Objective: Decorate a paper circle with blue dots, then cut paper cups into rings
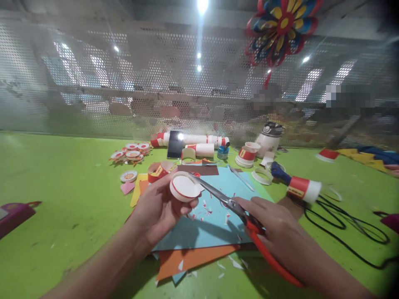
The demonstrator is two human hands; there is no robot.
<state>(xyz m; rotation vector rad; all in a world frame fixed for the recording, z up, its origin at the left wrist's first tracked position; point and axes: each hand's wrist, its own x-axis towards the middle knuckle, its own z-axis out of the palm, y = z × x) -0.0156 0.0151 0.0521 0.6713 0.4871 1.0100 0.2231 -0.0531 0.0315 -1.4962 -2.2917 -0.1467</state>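
Observation:
My left hand (162, 207) is closed around a shallow white paper cup bottom (186, 187) with a thin red line along its cut rim, its opening tilted toward me. In my right hand (274, 224) is a pair of scissors (222, 197) with red handles and metal blades. The blade tips reach the far right side of the cup bottom's rim; whether they are cutting into it I cannot tell. Beneath both hands lies a light blue paper sheet (199, 234), sprinkled with small red and white paper scraps (205, 207). Orange paper (193, 261) sticks out under its near edge.
A glue gun (280, 172) with a paper cup around it lies at right, its black cord (346, 249) looping nearby. Behind are stacked cups (247, 154), a phone (175, 145), a blue jar (223, 152) and a white jug (268, 139). Cup-bottom flowers (132, 153) sit at left.

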